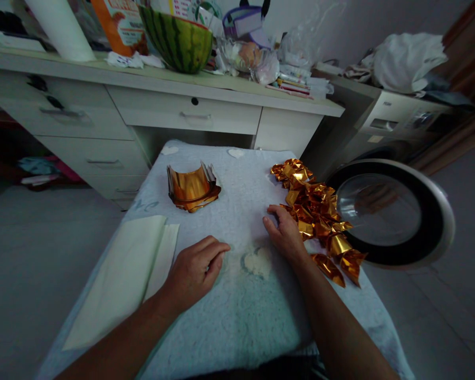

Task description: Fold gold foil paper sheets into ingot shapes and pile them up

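Note:
My left hand (198, 269) rests over the cloth-covered table, fingers curled and thumb close to the index finger, with nothing visible in it. To its left lie folded pale yellow-green sheets (119, 274). Beyond it a curved stack of shiny gold foil sheets (190, 187) stands on the cloth. My right hand (287, 235) is open, thumb and fingers apart, beside the left edge of a heap of folded gold foil pieces (316, 206). Whether its outer side touches the heap I cannot tell.
The table's light blue cloth (237, 306) has pale heart patterns. Behind stands a white desk with drawers (186, 113), carrying a watermelon half (178, 39), an orange packet (121, 26) and plastic bags. A washing machine's open round door (391, 211) is close to the table's right edge.

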`<state>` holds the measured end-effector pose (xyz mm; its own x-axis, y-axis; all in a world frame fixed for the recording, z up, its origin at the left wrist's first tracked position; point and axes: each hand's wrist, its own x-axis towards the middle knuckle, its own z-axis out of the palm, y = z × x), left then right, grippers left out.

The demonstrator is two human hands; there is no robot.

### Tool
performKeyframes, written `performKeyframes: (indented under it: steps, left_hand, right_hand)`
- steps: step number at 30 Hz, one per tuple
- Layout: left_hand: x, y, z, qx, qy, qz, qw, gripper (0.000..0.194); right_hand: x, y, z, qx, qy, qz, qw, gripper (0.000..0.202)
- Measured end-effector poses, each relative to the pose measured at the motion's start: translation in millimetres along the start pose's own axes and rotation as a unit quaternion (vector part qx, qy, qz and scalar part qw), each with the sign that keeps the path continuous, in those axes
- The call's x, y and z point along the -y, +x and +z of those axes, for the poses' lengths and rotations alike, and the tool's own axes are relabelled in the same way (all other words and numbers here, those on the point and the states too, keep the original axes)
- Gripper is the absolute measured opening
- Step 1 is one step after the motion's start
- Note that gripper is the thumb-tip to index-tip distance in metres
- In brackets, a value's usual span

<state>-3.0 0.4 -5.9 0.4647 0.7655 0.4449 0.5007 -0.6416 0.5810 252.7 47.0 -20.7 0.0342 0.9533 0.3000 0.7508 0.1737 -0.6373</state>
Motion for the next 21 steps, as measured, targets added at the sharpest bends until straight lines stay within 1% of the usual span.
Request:
performKeyframes:
  steps: [5,9,12,17,19,21]
  left_hand:
    - [0,-1,0.0,0.001,0.000,0.002,1.000,0.021]
    - [0,-1,0.1,0.004,0.000,0.000,1.000,0.021]
    - [0,-1,-0.2,0.001,-0.002,0.003,1.000,0.021]
    - [0,-2,2.7,-0.011,0.004,0.010,1.000,0.022]
    - [-4,0,3.0,-0.008,0.016,0.016,1.000,0.022]
    - [-11,3,-0.5,0.004,0.045,0.008,0.999,0.023]
  right_hand:
    - [-7,3,-5,-0.017,-0.007,0.027,0.999,0.035]
    - [-6,3,-6,-0.025,0.001,0.028,0.999,0.033]
    - [-2,1,-3,-0.017,0.006,0.010,1.000,0.033]
    - [5,-3,0,0.017,0.013,-0.049,0.999,0.030]
    - [5,-4,1,0.029,0.012,-0.056,0.998,0.028]
    - [4,-3,1,0.040,0.009,-0.058,0.997,0.027]
